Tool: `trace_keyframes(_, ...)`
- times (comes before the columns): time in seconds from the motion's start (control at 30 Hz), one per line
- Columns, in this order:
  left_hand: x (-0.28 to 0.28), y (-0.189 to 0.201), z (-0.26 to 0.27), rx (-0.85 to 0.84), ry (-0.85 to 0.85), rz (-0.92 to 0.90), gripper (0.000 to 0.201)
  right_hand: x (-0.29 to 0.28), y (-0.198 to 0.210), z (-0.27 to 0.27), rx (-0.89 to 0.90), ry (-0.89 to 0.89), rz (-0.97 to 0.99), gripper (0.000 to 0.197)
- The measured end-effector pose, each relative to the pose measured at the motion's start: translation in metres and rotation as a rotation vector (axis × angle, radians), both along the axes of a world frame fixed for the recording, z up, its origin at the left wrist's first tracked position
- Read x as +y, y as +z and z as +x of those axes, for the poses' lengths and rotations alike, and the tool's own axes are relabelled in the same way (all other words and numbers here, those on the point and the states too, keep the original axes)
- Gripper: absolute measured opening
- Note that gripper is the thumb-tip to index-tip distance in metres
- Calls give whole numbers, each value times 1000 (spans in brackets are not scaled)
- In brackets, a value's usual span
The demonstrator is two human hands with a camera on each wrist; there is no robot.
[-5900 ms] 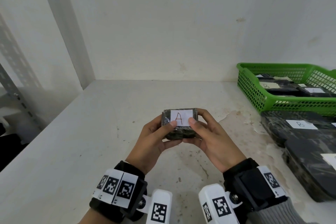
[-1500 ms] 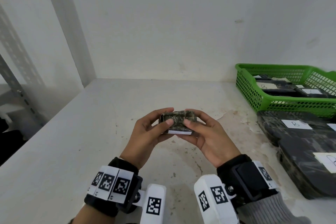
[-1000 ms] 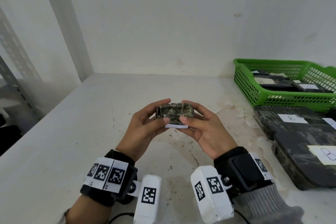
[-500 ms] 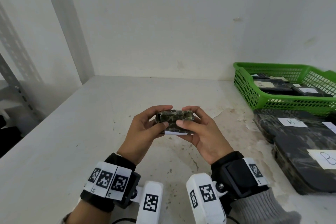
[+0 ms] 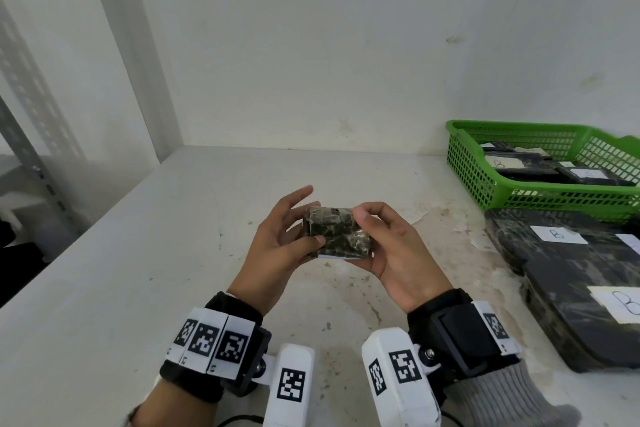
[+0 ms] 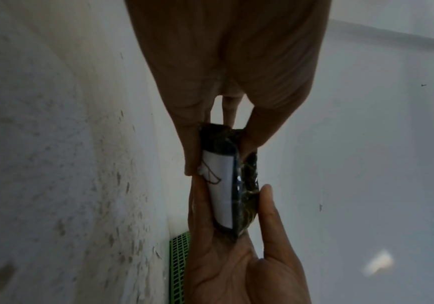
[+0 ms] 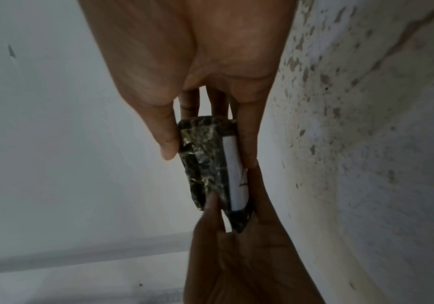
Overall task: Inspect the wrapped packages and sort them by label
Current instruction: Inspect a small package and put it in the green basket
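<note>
A small package (image 5: 334, 234) wrapped in dark marbled film is held between both hands above the middle of the white shelf (image 5: 173, 236). Its white label (image 6: 219, 185) faces down toward the shelf; the left wrist view shows part of a letter A on it. My left hand (image 5: 277, 246) pinches the package's left end with its thumb on the near face, and its upper fingers are lifted off and spread. On the right end, my right hand (image 5: 388, 243) grips it with the thumb on top. The label's edge (image 7: 234, 174) also shows in the right wrist view.
A green mesh basket (image 5: 467, 163) at the back right holds several dark packages with white labels, one reading B. In front of it lie two larger dark packages (image 5: 554, 274) labelled B. The shelf's left edge drops off beside a metal upright (image 5: 27, 149).
The package went from label-up, showing A, to label-down over the last seconds. In the last half second my left hand's upper fingers lifted off it and spread.
</note>
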State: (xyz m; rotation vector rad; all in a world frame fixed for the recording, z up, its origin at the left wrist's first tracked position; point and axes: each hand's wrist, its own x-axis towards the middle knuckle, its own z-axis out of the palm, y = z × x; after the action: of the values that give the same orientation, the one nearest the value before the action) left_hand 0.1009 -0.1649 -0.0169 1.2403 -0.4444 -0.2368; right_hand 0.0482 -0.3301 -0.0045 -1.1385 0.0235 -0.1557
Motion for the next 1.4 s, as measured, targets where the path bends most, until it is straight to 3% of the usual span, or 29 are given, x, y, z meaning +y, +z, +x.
trace_keyframes(0.1, -1, 1, 0, 123, -43, -34, 72, -1, 0, -1, -43, -7, 2, 16)
trace_keyframes(0.17, -3, 2, 0, 173, -68, -7, 68, -2, 2, -2, -58, 23, -9, 28)
trace_keyframes(0.27, -5, 5, -4, 100, -30, 13, 41, 1, 4, -4, -43, 36, -51, 53)
trace_keyframes(0.4, -4, 5, -5, 19, 29, -36, 30, 2, 3, -3, 35, 7, -89, 69)
trace_keyframes(0.47, -3, 4, -4, 9, 16, -28, 26, 2, 3, -4, 58, 16, -121, 63)
trace_keyframes(0.6, -2, 4, -4, 11, -18, -21, 31, 5, 2, -4, 52, -35, -146, 23)
trace_keyframes(0.77, -2, 2, -2, -50, 59, 16, 31, 8, 0, -3, 44, -14, -137, 25)
trace_keyframes(0.87, -2, 1, -3, -68, 49, 25, 26, 9, -1, -3, 61, -35, -140, 46)
trace_keyframes(1.0, -3, 2, -4, -32, 8, 40, 34, 10, -2, -2, 50, -127, -139, 24)
trace_keyframes(1.17, -6, 1, -6, -63, 70, 59, 34, 6, -1, -2, 88, -110, -170, 22)
trace_keyframes(1.3, -6, 1, -7, -63, 39, 56, 33, 7, -1, -2, 118, -101, -171, 50)
trace_keyframes(1.4, -5, 1, -8, -82, -27, 73, 29, 8, -2, -2, 99, -169, -148, 28)
